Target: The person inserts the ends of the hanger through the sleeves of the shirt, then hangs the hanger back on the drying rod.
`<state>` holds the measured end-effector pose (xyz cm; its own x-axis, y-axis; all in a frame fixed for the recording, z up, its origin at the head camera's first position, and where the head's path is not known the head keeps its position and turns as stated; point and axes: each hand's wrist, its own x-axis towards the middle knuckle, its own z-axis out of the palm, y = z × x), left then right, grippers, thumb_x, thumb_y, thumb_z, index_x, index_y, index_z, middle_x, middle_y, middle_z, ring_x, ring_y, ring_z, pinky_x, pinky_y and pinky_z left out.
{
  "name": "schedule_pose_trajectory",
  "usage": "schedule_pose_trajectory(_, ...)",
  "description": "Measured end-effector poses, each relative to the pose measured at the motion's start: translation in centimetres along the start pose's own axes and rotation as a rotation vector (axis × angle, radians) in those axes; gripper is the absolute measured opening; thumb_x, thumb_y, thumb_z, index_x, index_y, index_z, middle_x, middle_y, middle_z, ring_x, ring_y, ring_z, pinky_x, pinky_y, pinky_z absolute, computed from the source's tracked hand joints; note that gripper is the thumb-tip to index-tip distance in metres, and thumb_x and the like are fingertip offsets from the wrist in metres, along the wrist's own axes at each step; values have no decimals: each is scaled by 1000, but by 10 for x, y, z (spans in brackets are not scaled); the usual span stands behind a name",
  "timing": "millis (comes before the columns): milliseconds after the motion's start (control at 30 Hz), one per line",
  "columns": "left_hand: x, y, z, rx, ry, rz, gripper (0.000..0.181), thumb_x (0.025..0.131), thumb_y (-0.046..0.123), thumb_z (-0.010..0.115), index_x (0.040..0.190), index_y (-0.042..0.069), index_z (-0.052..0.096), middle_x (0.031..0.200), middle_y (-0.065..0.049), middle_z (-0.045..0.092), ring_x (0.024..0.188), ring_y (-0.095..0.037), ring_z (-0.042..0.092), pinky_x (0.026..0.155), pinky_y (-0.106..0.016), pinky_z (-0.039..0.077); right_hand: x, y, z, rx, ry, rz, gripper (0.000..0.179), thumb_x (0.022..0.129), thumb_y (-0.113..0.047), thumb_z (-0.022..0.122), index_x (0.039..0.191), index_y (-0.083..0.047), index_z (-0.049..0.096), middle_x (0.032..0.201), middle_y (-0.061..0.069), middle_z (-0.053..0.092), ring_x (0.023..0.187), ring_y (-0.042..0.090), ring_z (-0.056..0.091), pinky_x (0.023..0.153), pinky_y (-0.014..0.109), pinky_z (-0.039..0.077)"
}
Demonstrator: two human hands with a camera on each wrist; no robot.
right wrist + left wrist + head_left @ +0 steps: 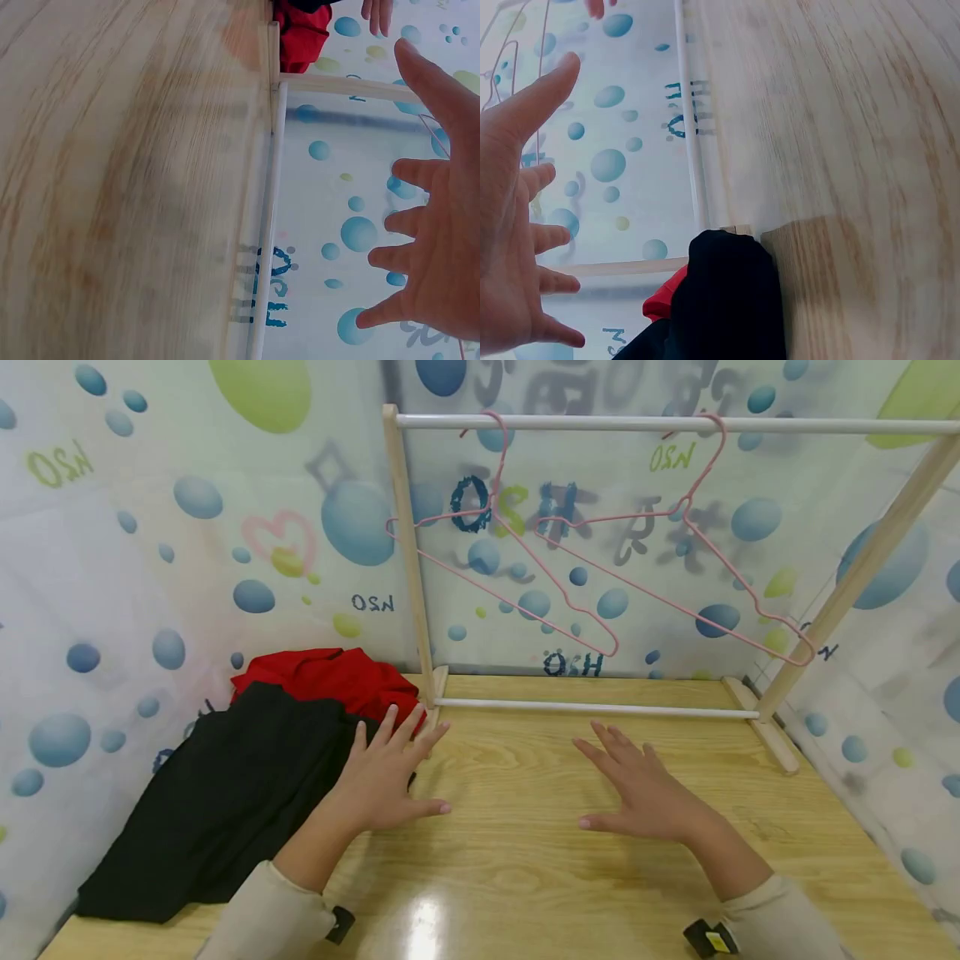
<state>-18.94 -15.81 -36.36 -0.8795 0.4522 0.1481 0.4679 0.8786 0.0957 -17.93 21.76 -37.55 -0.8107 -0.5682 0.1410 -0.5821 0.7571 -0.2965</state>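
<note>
The spotty white wall sheet filled the back and sides of the frame. The wooden table spread across the bottom. On it stood the rack, from the top middle to the upper right, and its flat wooden feet were likely there so it would not tip over. The black cloth lay in a big heap at the lower left, maybe put there to be beside the rack. The red cloth poked out behind it, left of the middle. The left pink hanger and the right pink hanger hung bare by their hooks at the upper middle and upper right, so the top bar held them off the table. The left hand, just left of the middle, had its fingers spread wide by the black cloth's edge and held nothing. The right hand, right of the middle, was spread too and held nothing. Small black boxes sat by the cuffs at the bottom, probably the wrist cameras, to watch each hand.
</note>
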Motion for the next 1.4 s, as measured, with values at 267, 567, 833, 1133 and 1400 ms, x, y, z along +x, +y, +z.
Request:
schedule_pose_trajectory(267, -1, 0, 1, -9, 37, 19, 101, 74, 67, 70, 155, 28, 26, 161, -11, 18, 145, -43, 11, 107, -73, 9, 6, -4, 1, 53, 19, -52, 100, 79, -60, 71, 154, -11, 26, 161, 20, 9, 143, 45, 15, 103, 72, 22)
schedule_pose_trajectory(567, -3, 0, -3, -11, 102, 53, 96, 76, 62, 72, 153, 24, 32, 158, -11, 26, 145, -39, 16, 108, -69, 14, 13, -6, 0, 125, 33, -69, 94, 81, -56, 72, 152, -8, 31, 160, 15, 17, 141, 39, 26, 105, 60, 33)
schedule_pose_trajectory(833, -8, 0, -9, -8, 162, 91, 91, 78, 58, 73, 151, 19, 37, 154, -12, 33, 141, -39, 25, 107, -67, 24, 19, -14, -2, 90, 83, -119, 84, 84, -47, 74, 147, -4, 40, 153, 17, 35, 136, 38, 36, 103, 58, 37)
schedule_pose_trajectory(1133, -16, -4, -14, -30, 250, 134, 88, 76, 50, 78, 149, 16, 41, 149, -15, 39, 134, -38, 37, 103, -63, 34, 25, -21, 2, 129, 113, -168, 76, 84, -37, 76, 143, -3, 44, 149, 17, 40, 135, 37, 38, 103, 57, 37)
schedule_pose_trajectory(1400, -23, -10, -26, -65, 267, 117, 86, 76, 48, 80, 146, 11, 45, 147, -15, 42, 129, -36, 42, 104, -58, 35, 35, -31, 6, 155, 134, -184, 70, 86, -38, 74, 142, -4, 47, 148, 13, 42, 135, 34, 39, 104, 56, 36)
